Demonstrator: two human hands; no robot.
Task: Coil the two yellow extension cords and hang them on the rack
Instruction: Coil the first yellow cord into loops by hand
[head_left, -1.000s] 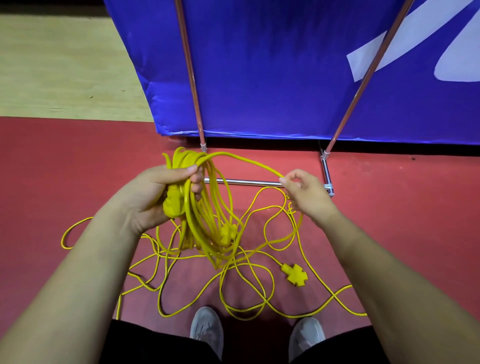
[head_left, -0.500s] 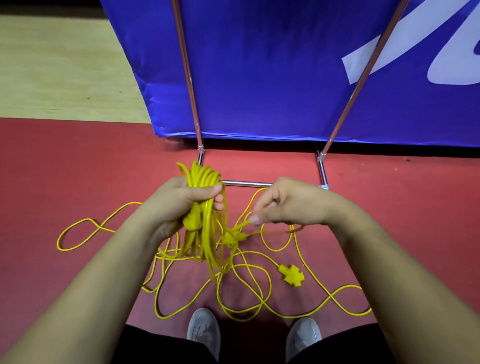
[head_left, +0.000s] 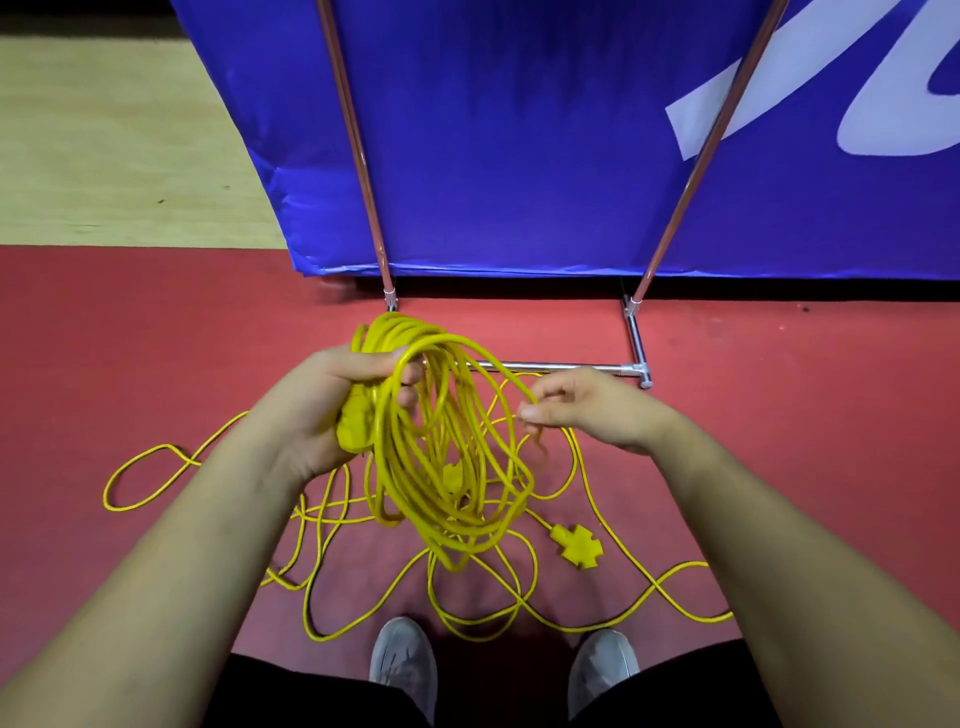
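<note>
Centrally, a person's left hand is curled tight round the top of a coil of yellow extension cord, whose loops hang above the red floor. The right hand, fingers bent, pinches one outer strand of that coil. More loose yellow cord lies tangled on the floor near the grey shoes, with a cross-shaped socket end to the right. Beyond, the metal rack stands before a blue banner

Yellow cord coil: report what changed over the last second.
The right hand swung in to the left hand, fed a loop onto the coil, then drew back right, pinching the loose cord. The left hand kept its grip; the socket stayed on the floor.
</note>
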